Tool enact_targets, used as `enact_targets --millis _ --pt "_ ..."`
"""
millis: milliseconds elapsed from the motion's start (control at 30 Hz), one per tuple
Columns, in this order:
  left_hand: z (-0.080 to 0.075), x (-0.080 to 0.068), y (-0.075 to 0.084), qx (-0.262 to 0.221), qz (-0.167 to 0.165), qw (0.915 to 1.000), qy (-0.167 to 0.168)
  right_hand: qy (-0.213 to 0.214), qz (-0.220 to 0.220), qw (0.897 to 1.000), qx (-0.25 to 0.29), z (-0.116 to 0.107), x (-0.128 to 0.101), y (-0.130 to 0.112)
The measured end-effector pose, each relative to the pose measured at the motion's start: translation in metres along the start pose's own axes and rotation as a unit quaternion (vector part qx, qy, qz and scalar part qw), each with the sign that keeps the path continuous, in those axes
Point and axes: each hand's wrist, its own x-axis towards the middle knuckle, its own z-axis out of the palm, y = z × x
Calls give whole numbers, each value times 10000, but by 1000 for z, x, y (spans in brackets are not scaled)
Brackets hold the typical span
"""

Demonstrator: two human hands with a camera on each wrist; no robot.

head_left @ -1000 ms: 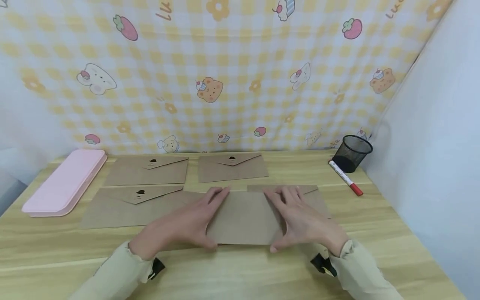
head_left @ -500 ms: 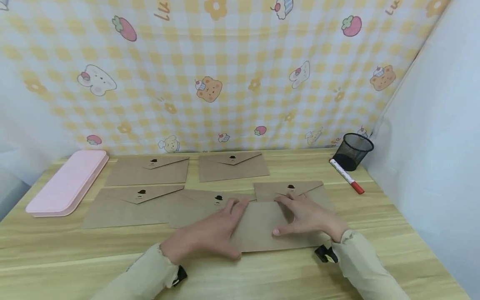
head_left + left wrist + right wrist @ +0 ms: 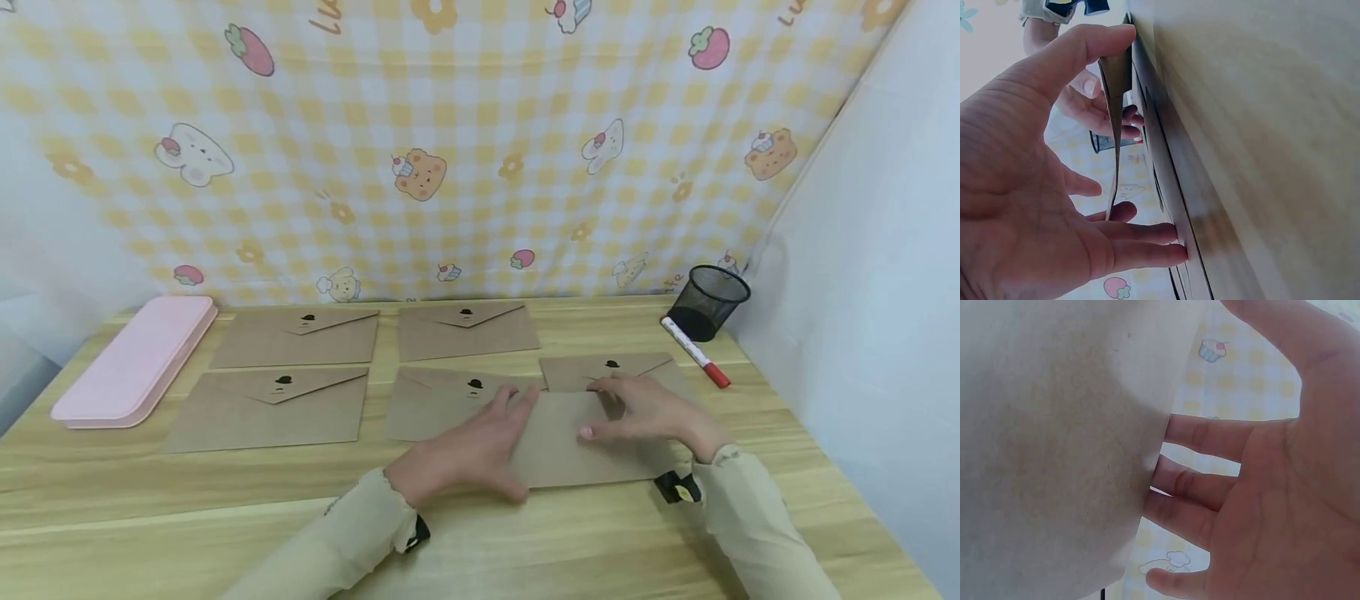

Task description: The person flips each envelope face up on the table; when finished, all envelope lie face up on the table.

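**Both hands on a brown envelope stack, front right of desk**

Desk (image 3: 187,500): light wood, checked cartoon cloth (image 3: 450,150) hung behind it.

Pink case (image 3: 135,362) lies flat at far left.

Four brown envelopes are laid out flap-up: back left (image 3: 296,340), back middle (image 3: 467,332), front left (image 3: 266,410), front middle (image 3: 442,404). A fifth (image 3: 611,371) sits at right, partly under the stack.

Envelope stack (image 3: 581,442): plain side up, at the front right of the desk, overlapping the fifth envelope. How many are in it, I can't tell.

Left hand (image 3: 468,450): fingers straight, flat against the stack's left edge, thumb at the near edge. The left wrist view shows the edge between thumb and fingers, pressed rather than curled round.

Right hand (image 3: 648,412): fingers extended, resting on the stack's top right; not gripping.

Black mesh cup (image 3: 708,302) and a red-capped marker (image 3: 693,354) sit at back right.

Risks, as I judge them:
- Flat-palm contact only, so the top envelope could slip and fan out.
- The stack overlaps the fifth envelope; sliding it could drag that one out of line.
- A push to the right could knock the marker.
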Motion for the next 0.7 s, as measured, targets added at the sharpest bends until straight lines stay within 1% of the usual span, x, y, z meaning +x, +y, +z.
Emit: enact_targets --millis 133,233,300,433,533,633,700 --pt "-5 0 3 326 15 9994 103 64 5 9999 103 -2 -2 1" --pt "-15 -5 3 518 149 9982 278 277 -86 9995 111 -5 -4 -4" --pt "-22 -9 0 513 231 9978 364 428 -161 9989 34 -8 -6 -9" --pt "-34 -15 -10 125 267 9991 289 647 -408 9968 -239 -7 -8 -27" --pt "-42 -18 -15 -185 344 9991 185 720 -770 9935 -421 1 -7 -44" --pt "-47 -20 -15 -283 489 9983 126 713 -1129 9900 -450 10 -6 -58" --pt "-49 -21 -14 -264 573 9980 100 692 -1230 9890 -446 14 -6 -65"
